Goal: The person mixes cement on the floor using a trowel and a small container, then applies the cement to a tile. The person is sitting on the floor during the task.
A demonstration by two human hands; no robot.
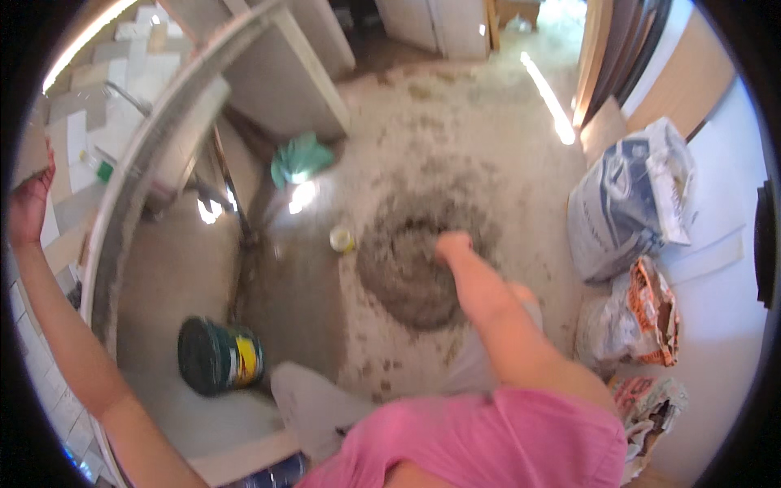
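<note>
Your right hand (454, 244) reaches down over the dark ring of mixed mortar (415, 272) on the floor, at the ring's upper right edge. The picture is blurred there, so you cannot tell whether the fingers are spread, curled or holding anything; the hand seems to be at the surface of the mortar, but contact is not clear.

Take that mortar ring as your landmark. It lies in the middle of the dusty floor (455, 138), with grey crumbs scattered around it. Just left of its upper edge stands a small yellowish cup (342, 238), close to the ring but apart from it. Farther left and lower, a dark green bucket with a yellow label (220, 356) sits on the smoother, darker patch of floor. Up and left of the ring a crumpled green cloth (299, 159) lies at the foot of a pale board (281, 77). Well to the right of the ring, two printed sacks lean by the wall: a grey-white sack (630, 199) above an orange-and-white sack (639, 317).

Your left hand (28, 203) is far to the left of the ring, raised, its fingers closed over the edge of a flat tile (31, 146).
</note>
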